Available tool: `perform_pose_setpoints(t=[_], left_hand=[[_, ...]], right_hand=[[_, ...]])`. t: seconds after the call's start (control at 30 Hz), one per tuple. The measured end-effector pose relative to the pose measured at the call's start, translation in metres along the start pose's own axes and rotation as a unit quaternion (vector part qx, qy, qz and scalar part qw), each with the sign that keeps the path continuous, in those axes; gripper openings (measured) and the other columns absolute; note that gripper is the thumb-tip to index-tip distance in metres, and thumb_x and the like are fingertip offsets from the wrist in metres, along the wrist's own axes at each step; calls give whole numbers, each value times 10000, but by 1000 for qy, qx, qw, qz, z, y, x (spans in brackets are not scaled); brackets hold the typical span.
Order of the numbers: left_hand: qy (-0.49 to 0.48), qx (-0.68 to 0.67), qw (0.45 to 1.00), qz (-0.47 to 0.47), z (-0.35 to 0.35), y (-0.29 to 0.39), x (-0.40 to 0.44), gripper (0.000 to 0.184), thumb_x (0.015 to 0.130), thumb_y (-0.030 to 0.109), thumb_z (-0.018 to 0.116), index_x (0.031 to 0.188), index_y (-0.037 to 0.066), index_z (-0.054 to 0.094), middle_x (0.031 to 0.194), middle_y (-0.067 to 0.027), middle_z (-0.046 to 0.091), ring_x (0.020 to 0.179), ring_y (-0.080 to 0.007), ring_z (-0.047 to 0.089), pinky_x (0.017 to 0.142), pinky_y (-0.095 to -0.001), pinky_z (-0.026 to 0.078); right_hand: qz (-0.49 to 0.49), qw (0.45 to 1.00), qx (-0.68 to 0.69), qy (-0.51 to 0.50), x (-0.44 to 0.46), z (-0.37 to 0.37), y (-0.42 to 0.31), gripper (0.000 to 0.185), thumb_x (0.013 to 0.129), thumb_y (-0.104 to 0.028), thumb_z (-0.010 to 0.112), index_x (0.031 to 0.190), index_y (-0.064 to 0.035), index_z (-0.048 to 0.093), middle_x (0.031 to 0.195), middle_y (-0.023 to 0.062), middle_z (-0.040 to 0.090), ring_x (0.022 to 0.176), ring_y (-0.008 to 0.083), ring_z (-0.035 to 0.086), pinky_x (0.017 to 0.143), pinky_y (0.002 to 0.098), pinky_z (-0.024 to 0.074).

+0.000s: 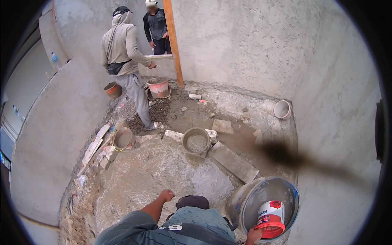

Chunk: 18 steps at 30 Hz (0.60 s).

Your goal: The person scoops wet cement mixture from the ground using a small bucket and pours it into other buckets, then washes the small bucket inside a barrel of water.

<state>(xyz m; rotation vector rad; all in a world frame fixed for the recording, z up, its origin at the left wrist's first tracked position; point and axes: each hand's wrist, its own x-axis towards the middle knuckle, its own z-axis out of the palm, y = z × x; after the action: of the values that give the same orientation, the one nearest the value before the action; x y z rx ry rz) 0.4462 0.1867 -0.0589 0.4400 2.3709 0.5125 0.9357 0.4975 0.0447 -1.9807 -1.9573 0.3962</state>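
Now the red-rimmed pail (271,215) is gripped at its rim by the right hand (255,234), tilted in the drum (237,201), and could be dropped should that one-handed hold slip, while whether the left hand (166,195) is closed on anything cannot be told.

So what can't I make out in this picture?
In the head view:
Right hand on the paint pail: forearm cut off by the bottom edge.
Left hand: too small to show whether it grips anything.
Far person: lower legs hidden by the low wall.
Water bottle: label too small to read.
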Motion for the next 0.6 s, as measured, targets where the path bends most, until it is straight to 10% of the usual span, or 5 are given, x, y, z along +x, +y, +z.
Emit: perform_pose_setpoints(t=[0.4, 0.5, 0.6], left_hand=[[16, 1, 1000, -11, -5, 4, -7, 385, 782, 378, 723, 971, 43, 708, 826, -114, 723, 724, -221, 704, 706, -351, 551], [13, -3, 1000, -8, 0, -2, 0, 370, 788, 362, 725, 971, 42, 707, 829, -111, 722, 710, -215, 705, 696, -350, 556], [-10, -22, 999, -23, -5, 2, -1, 398, 789, 405, 702, 1000, 67, 714, 967, -145, 711, 918, -304, 670, 825, -397, 533]], right_hand=[[14, 1000, -22, 2, 2, 10, 8, 327, 795, -150, 656, 1009, 86, 581, 986, 304, 612, 921, 488, 593, 789, 541, 455], [51, 964, -182, -185, -2, -51, -50, 280, 807, -295, 605, 938, -79, 727, 925, 199, 720, 822, 352, 714, 715, 444, 569], [25, 999, -26, -3, 2, 1, -2, 357, 789, -159, 674, 1033, 84, 579, 995, 303, 617, 924, 487, 597, 793, 542, 460]])
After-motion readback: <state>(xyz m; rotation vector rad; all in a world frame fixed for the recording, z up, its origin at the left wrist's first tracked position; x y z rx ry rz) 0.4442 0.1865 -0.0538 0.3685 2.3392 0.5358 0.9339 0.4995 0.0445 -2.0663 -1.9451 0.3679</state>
